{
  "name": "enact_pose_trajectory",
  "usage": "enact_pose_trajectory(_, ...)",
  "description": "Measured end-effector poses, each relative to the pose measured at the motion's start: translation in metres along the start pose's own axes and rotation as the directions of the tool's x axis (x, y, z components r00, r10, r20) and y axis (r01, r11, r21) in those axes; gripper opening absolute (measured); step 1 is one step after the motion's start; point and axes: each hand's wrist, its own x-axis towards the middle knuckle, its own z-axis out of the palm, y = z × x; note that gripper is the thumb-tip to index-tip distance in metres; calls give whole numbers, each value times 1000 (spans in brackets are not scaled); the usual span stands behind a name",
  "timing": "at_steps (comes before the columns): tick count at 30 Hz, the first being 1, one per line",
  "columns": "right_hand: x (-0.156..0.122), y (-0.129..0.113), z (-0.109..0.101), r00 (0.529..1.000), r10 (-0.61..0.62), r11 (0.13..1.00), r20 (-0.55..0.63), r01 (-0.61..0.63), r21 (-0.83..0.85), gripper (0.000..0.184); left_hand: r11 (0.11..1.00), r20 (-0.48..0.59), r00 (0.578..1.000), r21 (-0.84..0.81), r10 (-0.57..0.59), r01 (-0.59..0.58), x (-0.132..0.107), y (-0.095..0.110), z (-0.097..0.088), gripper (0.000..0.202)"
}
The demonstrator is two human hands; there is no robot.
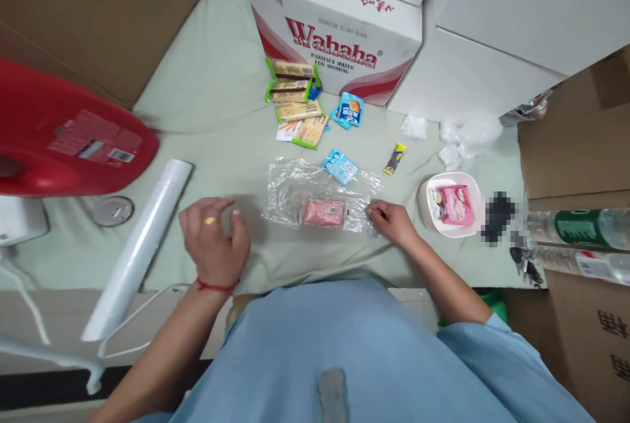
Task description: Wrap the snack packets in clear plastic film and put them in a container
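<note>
A pink wrapped snack packet [322, 212] lies on a spread sheet of clear plastic film [285, 193] in front of me. My right hand [394, 220] pinches the right edge of that film between thumb and fingertips. To the left of the film hovers my left hand [215, 239], its fingers bent and the thumb apart, holding nothing. A light-blue packet [339, 166] rests on the film's far edge. Beyond it are several yellow-and-green wrapped snacks [300, 110] and blue packets [350, 110].
On the left lie a plastic film roll [138, 249], a round metal lid [113, 211] and a red jug [73, 134]. A white tub [426, 203] with pink packets, a small yellow-ended bar [394, 159] and bottles [581, 229] are right. A Wahaha carton [335, 29] stands behind.
</note>
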Motion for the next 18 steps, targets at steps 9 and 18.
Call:
enact_pose_trajectory(9,3,0,-4,999,-11,1000,37,12,-19,33,881,337,816,-125,470,-456,-33,72,39,47)
enact_pose_trajectory(18,52,-31,-30,969,-241,929,-44,218,-298,29,886,385,802,-109,456,-451,-26,69,54,47)
